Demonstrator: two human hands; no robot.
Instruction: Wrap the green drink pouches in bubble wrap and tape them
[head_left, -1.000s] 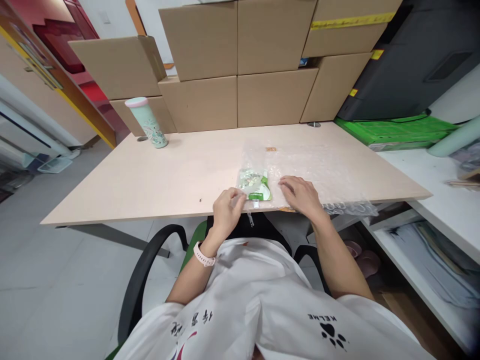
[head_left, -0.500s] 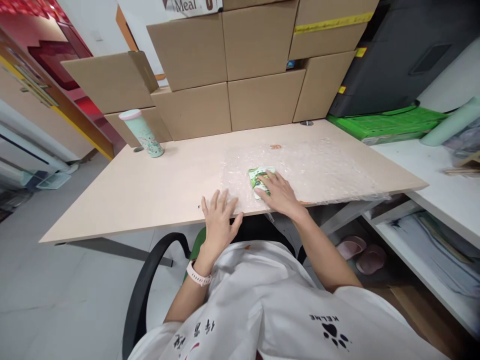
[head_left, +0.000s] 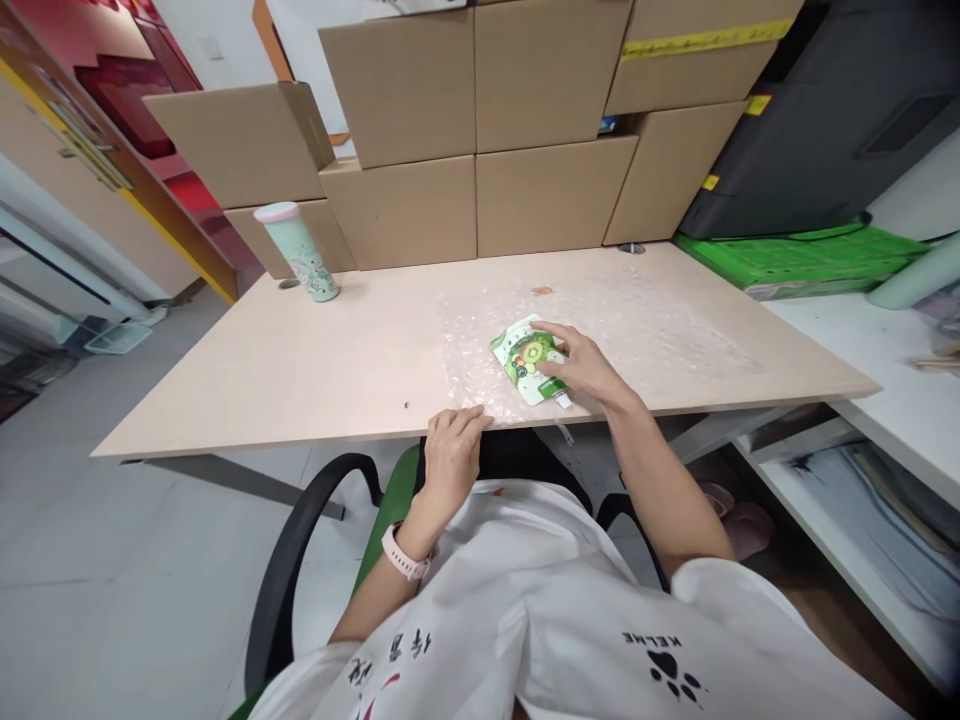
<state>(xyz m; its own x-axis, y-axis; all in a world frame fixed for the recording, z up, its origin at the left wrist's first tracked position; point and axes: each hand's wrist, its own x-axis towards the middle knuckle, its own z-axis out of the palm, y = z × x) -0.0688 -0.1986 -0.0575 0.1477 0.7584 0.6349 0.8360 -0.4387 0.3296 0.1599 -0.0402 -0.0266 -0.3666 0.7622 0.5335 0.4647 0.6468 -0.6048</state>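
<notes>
A sheet of clear bubble wrap (head_left: pixel 622 330) is spread flat over the middle and right of the table. On it lies a green and white pouch (head_left: pixel 521 352) printed with a sliced kiwi, turned at an angle. My right hand (head_left: pixel 587 368) is over the pouch's right side, thumb on its face and index finger along its upper corner; its other fingers are partly hidden. My left hand (head_left: pixel 454 450), with a pale pink watch strap on the wrist, is at the table's front edge. Its fingers are together and bent over the bubble wrap's near left corner.
A light wooden table (head_left: pixel 300 370) stands before me. A mint tumbler (head_left: pixel 304 255) with a pink lid is at its back left. Stacked cardboard boxes (head_left: pixel 401 215) line the back. To the right are a green box (head_left: pixel 802 260) and a white shelf (head_left: pixel 832 330).
My right hand has shifted slightly right and uncovers more of the pouch, which has turned. My left hand has drawn its spread fingers together at the table edge. The view has tilted a little.
</notes>
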